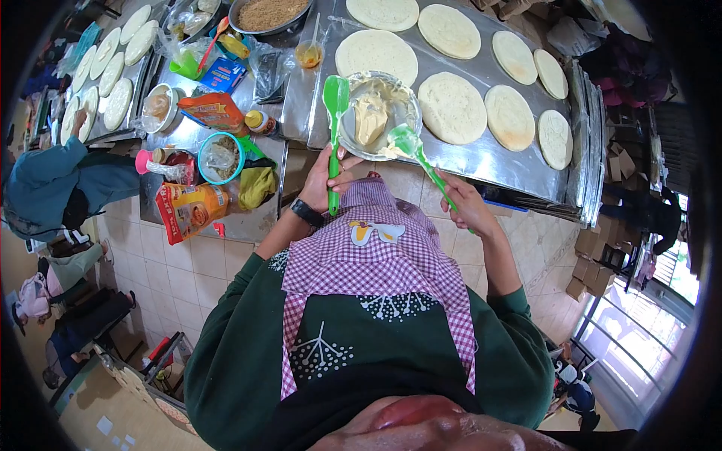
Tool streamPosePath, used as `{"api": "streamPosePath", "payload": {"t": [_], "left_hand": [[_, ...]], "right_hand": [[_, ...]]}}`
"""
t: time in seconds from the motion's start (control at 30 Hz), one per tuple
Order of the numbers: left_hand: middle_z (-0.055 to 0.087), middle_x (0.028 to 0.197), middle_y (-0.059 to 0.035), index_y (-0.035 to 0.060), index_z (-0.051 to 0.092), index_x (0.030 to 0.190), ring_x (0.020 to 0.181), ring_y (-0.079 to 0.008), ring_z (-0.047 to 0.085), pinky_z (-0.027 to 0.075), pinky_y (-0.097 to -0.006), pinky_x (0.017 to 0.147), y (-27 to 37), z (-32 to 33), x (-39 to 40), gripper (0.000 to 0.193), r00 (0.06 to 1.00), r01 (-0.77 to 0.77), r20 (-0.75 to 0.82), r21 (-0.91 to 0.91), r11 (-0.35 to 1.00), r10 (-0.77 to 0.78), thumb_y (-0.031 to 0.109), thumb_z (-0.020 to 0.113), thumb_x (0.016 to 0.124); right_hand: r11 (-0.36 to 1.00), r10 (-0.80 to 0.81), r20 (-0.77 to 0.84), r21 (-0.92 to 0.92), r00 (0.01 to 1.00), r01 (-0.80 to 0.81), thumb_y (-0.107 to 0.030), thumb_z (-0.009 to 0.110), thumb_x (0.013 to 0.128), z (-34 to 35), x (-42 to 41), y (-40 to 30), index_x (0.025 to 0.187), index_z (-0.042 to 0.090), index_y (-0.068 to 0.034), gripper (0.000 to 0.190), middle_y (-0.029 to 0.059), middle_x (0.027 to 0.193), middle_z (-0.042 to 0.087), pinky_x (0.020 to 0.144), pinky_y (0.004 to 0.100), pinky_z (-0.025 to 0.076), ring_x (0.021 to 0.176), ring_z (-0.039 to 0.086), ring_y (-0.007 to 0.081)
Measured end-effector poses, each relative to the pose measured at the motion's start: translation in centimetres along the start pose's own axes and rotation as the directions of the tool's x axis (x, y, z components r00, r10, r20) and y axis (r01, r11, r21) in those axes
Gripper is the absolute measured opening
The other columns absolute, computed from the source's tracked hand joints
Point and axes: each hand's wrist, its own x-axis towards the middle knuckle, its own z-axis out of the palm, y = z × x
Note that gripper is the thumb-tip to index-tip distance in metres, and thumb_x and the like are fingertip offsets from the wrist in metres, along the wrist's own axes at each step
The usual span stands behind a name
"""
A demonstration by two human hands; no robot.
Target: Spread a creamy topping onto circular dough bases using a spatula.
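My left hand (325,179) grips the handle of a green spatula (336,104), whose blade points away from me. The same hand also supports the near left side of a metal bowl (415,107). Inside the bowl lies a mound of pale yellow cream (370,119), with more smeared on the walls. In my right hand (467,202) is a second green spatula (433,169), its cream-coated blade (404,140) over the bowl's near right rim. Flat round breads (453,108) lie on the metal trays behind and right of the bowl.
To the left, a metal table (189,128) bears an orange pouch (194,209), a turquoise-rimmed tub (221,159), a yellow-green cloth (257,186) and a blue box (223,75). A large bowl of brown crumbs (269,14) stands at the back. Another person (73,180) reaches toward trayed breads at far left.
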Motion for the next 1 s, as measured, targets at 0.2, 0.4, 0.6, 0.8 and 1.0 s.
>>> {"api": "streamPosePath", "payload": {"t": [0.2,0.4,0.6,0.8,1.0], "left_hand": [[0.048,0.124,-0.0231,0.0160,0.043,0.088,0.041,0.0018,0.026,0.026,-0.0118,0.035,-0.1,-0.4,-0.3,0.029,1.000,-0.018,-0.011,-0.012,1.000,0.018,0.042,0.034,0.096],[0.055,0.119,-0.0153,0.0147,0.043,0.089,0.041,0.0002,0.025,0.024,-0.0147,0.036,2.5,0.5,-3.7,0.031,0.993,0.072,-0.111,0.218,0.973,-0.048,0.043,0.033,0.096],[0.051,0.079,-0.0002,0.0121,0.047,0.087,0.043,-0.0024,0.033,0.030,-0.0179,0.038,8.0,3.2,-3.3,0.036,0.833,-0.239,-0.266,0.617,0.750,0.485,0.045,0.036,0.096],[0.053,0.069,-0.0098,0.0024,0.058,0.088,0.057,-0.0236,0.053,0.044,-0.0356,0.054,21.1,-1.9,12.3,0.034,0.256,-0.299,-0.168,0.923,0.244,0.952,0.035,0.048,0.089],[0.058,0.091,-0.0238,0.0034,0.060,0.104,0.085,-0.0397,0.059,0.047,-0.0469,0.076,32.7,-6.4,22.4,0.037,-0.071,0.241,-0.204,0.946,0.216,0.976,0.032,0.053,0.082]], "right_hand": [[0.991,0.063,0.015,-0.118,0.998,-0.061,-0.017,0.035,0.096,-1.1,-4.8,-0.9,0.136,0.039,-0.019,0.040,0.0008,0.067,0.048,0.034,0.0196,0.029,0.040,0.035,0.0045],[0.991,0.001,-0.017,0.135,1.000,0.001,-0.018,0.039,0.096,-3.0,-6.4,-1.5,0.137,0.038,-0.017,0.041,0.0022,0.066,0.047,0.032,0.0174,0.025,0.037,0.030,0.0029],[0.914,-0.191,-0.058,0.355,0.980,0.199,-0.022,0.041,0.096,-1.6,-3.2,-2.6,0.137,0.037,-0.017,0.041,0.0014,0.066,0.047,0.032,0.0155,0.024,0.036,0.028,0.0019],[0.933,-0.172,-0.009,0.318,0.985,0.166,-0.024,0.041,0.097,-0.2,-0.1,-2.5,0.138,0.036,-0.017,0.042,0.0001,0.067,0.049,0.035,0.0152,0.028,0.040,0.033,0.0021],[0.940,-0.037,-0.121,0.332,0.992,0.075,-0.019,0.040,0.096,-0.4,0.1,-2.0,0.138,0.036,-0.015,0.042,0.0004,0.066,0.049,0.035,0.0152,0.027,0.041,0.034,0.0022]]}}
